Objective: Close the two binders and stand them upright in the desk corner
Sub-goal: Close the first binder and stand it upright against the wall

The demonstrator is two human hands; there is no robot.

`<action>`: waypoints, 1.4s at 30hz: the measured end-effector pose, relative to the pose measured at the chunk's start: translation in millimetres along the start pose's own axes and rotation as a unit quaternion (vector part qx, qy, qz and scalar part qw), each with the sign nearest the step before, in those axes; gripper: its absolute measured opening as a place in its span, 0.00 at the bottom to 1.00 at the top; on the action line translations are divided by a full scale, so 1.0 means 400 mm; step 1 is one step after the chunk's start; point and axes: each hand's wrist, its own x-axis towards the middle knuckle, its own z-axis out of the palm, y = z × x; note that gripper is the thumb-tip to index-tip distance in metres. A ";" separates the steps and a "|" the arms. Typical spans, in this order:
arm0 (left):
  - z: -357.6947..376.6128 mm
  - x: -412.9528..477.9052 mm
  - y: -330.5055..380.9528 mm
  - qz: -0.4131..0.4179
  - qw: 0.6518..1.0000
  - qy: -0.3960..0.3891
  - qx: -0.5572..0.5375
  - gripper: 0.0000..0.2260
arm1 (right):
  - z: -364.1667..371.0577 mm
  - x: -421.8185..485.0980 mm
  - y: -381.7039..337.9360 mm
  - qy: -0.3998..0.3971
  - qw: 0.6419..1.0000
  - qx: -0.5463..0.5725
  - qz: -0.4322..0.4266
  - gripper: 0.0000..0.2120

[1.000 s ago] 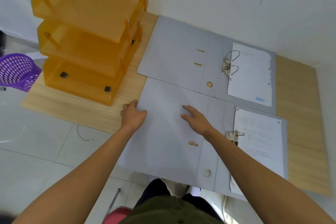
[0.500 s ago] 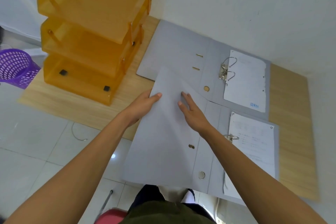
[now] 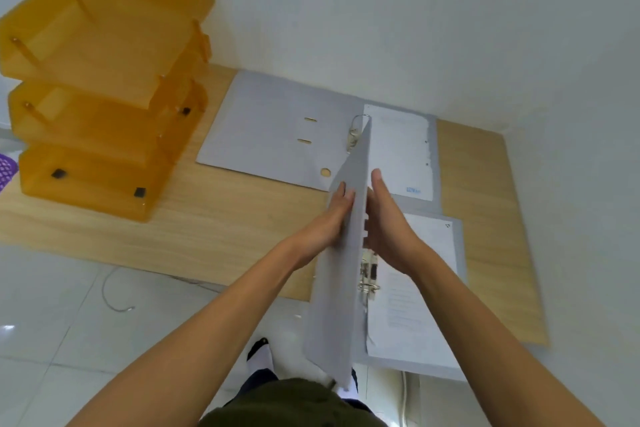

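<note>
Cover (image 3: 346,253) is pressed between flat, outstretched left hand (image 3: 329,218) and right hand (image 3: 388,225), steadying its swing shut over the pages (image 3: 408,305)

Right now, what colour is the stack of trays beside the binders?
Translucent orange, seen clearly in the head view.

Tray stack (image 3: 100,94) left on the desk (image 3: 214,229) — far binder (image 3: 277,128) right of it, near binder (image 3: 346,288) in front.
</note>
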 end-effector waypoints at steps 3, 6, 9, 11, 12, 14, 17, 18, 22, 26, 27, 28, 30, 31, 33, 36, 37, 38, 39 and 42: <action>0.081 0.038 -0.044 -0.031 0.993 0.038 0.110 0.35 | -0.116 -0.060 0.000 0.016 1.000 0.011 -0.016 0.30; 0.151 0.066 -0.092 -0.064 0.977 0.071 0.190 0.37 | -0.232 -0.105 0.026 0.097 0.995 -0.018 -0.029 0.19; 0.184 0.089 -0.138 -0.081 0.966 0.121 0.215 0.40 | -0.332 -0.131 0.065 0.163 0.984 -0.063 -0.038 0.15; 0.196 0.100 -0.170 -0.088 0.957 0.145 0.234 0.41 | -0.391 -0.137 0.094 0.202 0.974 -0.090 -0.046 0.15; 0.197 0.100 -0.183 -0.090 0.952 0.155 0.246 0.42 | -0.418 -0.135 0.113 0.221 0.969 -0.099 -0.045 0.16; 0.213 0.100 -0.205 -0.083 0.948 0.173 0.253 0.45 | -0.489 -0.132 0.168 0.255 0.961 -0.103 -0.028 0.18; 0.222 0.102 -0.242 -0.109 0.958 0.198 0.179 0.48 | -0.579 -0.121 0.269 0.298 0.952 -0.071 0.013 0.21; 0.231 0.102 -0.252 -0.141 0.953 0.209 0.170 0.48 | -0.603 -0.118 0.299 0.308 0.948 -0.069 0.030 0.23; 0.266 0.100 -0.284 -0.153 0.938 0.236 0.203 0.33 | -0.640 -0.098 0.386 0.321 0.936 -0.127 0.070 0.33; 0.296 0.099 -0.282 -0.138 0.935 0.253 0.204 0.29 | -0.618 -0.084 0.415 0.292 0.883 -0.366 0.023 0.38; 0.300 0.099 -0.283 -0.138 0.935 0.258 0.200 0.29 | -0.613 -0.080 0.422 0.241 0.891 -0.385 0.018 0.37; 0.305 0.098 -0.284 -0.137 0.935 0.264 0.194 0.28 | -0.608 -0.080 0.429 0.187 0.901 -0.392 0.023 0.36; 0.315 0.096 -0.288 -0.135 0.935 0.276 0.178 0.28 | -0.607 -0.087 0.441 0.120 0.907 -0.400 0.043 0.35; 0.317 0.095 -0.288 -0.138 0.935 0.280 0.168 0.28 | -0.609 -0.090 0.445 0.110 0.908 -0.401 0.048 0.35; 0.310 0.094 -0.283 -0.144 0.938 0.293 0.118 0.26 | -0.609 -0.094 0.443 0.098 0.914 -0.389 0.052 0.34; 0.285 0.093 -0.267 -0.179 0.941 0.286 -0.007 0.27 | -0.606 -0.100 0.421 0.077 0.936 -0.337 0.069 0.33; 0.284 0.090 -0.261 -0.191 0.945 0.264 -0.019 0.27 | -0.609 -0.106 0.413 0.078 0.944 -0.312 0.074 0.32; 0.290 0.085 -0.252 -0.198 0.951 0.237 -0.021 0.27 | -0.610 -0.113 0.405 0.080 0.952 -0.286 0.076 0.32; 0.298 0.082 -0.244 -0.200 0.956 0.212 -0.022 0.28 | -0.608 -0.119 0.396 0.082 0.958 -0.264 0.076 0.32; 0.343 0.077 -0.213 -0.182 0.969 0.147 -0.079 0.30 | -0.593 -0.139 0.366 0.081 0.968 -0.223 0.081 0.33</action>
